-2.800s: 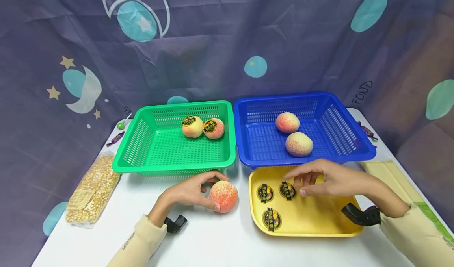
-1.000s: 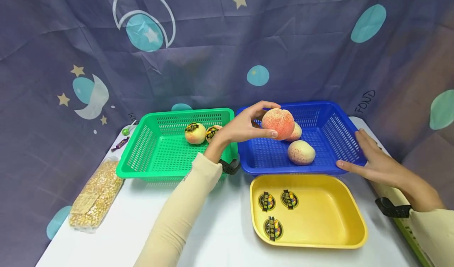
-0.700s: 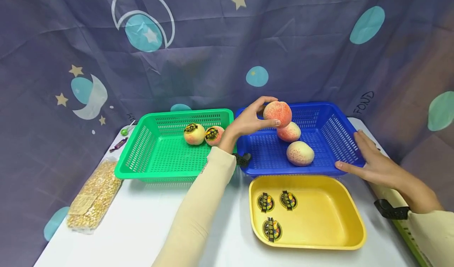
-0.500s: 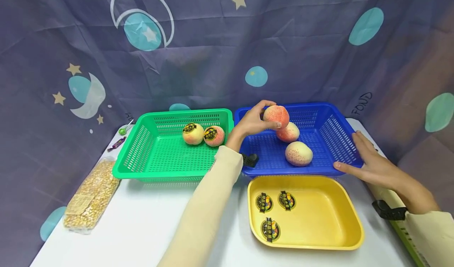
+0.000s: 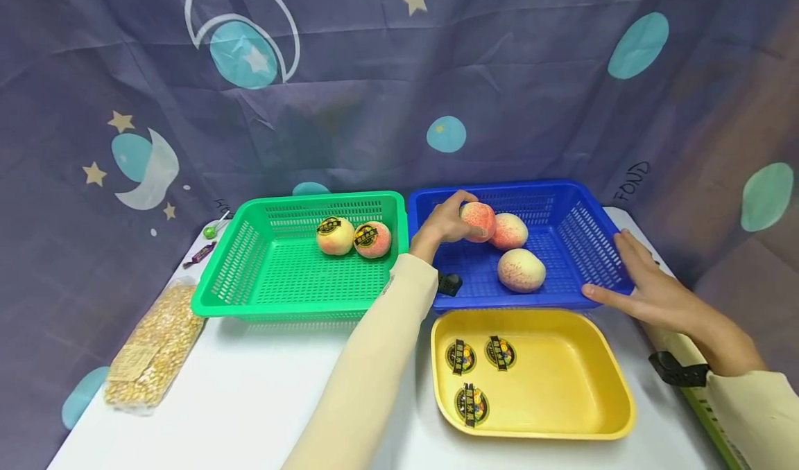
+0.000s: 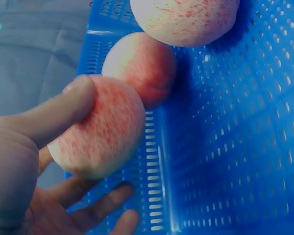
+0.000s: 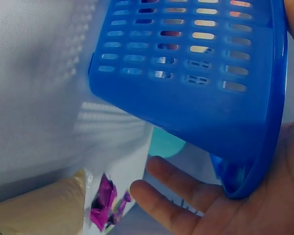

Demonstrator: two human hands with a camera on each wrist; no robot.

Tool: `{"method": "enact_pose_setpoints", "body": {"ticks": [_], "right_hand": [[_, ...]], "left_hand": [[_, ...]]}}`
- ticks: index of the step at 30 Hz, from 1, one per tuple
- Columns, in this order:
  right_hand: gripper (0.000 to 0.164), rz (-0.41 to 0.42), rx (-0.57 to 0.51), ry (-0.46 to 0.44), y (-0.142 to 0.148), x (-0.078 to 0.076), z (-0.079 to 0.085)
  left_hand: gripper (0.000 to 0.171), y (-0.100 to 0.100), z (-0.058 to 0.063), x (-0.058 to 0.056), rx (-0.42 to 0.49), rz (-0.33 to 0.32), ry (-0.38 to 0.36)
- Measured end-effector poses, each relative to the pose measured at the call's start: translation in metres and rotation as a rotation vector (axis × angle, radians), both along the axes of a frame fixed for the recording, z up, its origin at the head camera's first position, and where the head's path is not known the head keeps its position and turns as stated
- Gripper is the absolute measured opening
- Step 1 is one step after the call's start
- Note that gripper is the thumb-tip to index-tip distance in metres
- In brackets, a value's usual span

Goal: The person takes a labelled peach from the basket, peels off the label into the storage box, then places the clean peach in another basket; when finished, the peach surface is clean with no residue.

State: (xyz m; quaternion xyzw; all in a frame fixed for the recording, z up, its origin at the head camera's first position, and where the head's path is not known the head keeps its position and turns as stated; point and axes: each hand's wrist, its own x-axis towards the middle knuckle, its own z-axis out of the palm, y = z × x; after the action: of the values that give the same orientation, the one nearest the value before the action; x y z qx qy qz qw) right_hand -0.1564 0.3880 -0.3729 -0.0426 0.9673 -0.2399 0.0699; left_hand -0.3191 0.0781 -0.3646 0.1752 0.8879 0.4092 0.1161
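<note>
My left hand (image 5: 444, 222) holds a red-blushed peach (image 5: 479, 220) between thumb and fingers, low inside the blue basket (image 5: 518, 301). In the left wrist view the thumb lies on top of this peach (image 6: 110, 129), which overlaps a second peach (image 6: 144, 68). A paler peach (image 5: 521, 271) sits nearer the front of the basket. My right hand (image 5: 662, 293) rests at the basket's right front corner, thumb along the front rim. In the right wrist view its palm is against the rim (image 7: 279, 98) and its fingers (image 7: 166, 210) extend outside, not curled round it.
A green basket (image 5: 299, 309) with two stickered peaches stands left of the blue one. In front, a yellow tray (image 5: 562, 432) carries 3 round black stickers. A bag of corn kernels (image 5: 152, 345), a wrapped candy (image 5: 201, 254) and a green lollipop (image 5: 209, 232) lie at the left.
My left hand took the peach from the table, carried it right over the blue basket and lowered it beside the others. My right hand moved from the yellow tray to the blue basket's right rim.
</note>
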Motion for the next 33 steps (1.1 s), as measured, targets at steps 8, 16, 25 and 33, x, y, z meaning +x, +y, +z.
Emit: {"method": "enact_pose_setpoints", "body": {"ticks": [8,16,25,33], "right_hand": [[0.112,0.001,-0.013,0.001,-0.002,-0.001,-0.001],[0.112,0.002,-0.004,-0.002,-0.003,-0.001,0.000],[0.112,0.005,-0.006,0.009,-0.002,-0.001,0.000],[0.111,0.000,-0.004,-0.001,0.000,-0.002,-0.001]], "left_hand": [[0.067,0.008,-0.009,-0.009,0.170,-0.117,-0.060],[0.069,0.004,-0.017,-0.024,0.216,-0.183,-0.122],[0.066,0.000,-0.018,-0.024,0.020,-0.312,-0.180],[0.068,0.001,-0.018,-0.023,-0.024,-0.328,-0.156]]}}
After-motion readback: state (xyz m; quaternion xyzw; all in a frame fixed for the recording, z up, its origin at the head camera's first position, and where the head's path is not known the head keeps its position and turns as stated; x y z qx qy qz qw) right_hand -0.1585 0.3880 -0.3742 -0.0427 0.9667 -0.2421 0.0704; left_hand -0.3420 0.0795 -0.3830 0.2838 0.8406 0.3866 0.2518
